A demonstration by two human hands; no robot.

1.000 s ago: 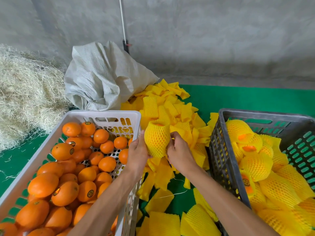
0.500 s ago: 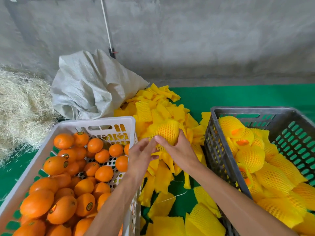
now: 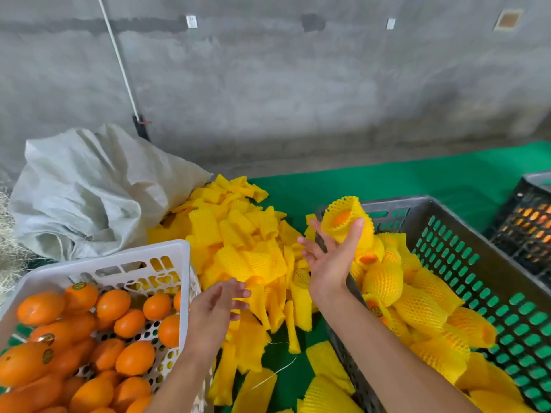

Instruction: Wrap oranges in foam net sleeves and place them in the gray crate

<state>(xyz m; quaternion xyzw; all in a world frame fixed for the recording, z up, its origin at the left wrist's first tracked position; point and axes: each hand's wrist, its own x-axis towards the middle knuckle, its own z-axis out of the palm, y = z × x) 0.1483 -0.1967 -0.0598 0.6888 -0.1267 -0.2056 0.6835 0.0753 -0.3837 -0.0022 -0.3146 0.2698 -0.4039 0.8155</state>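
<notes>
Yellow-netted orange (image 3: 343, 220) sits against my right hand (image 3: 329, 259), fingers spread, above the gray crate (image 3: 489, 242) rim. My left hand (image 3: 219, 305) hangs relaxed, holding nothing, between the white crate (image 3: 113, 257) and the loose sleeves (image 3: 241, 242).

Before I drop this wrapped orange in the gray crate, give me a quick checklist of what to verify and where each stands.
1. Sleeve around the wrapped orange: ok, though orange peel shows through the open end.
2. Right hand supporting it: cannot tell; the fingers look mostly spread, only the fingertips touch it.
3. Orange over the gray crate: ok, near its corner.
4. Room in the crate: ok, space beside the wrapped fruit.
5. Left hand free: ok, open and holding nothing.
6. Loose sleeves within reach: ok.
</notes>
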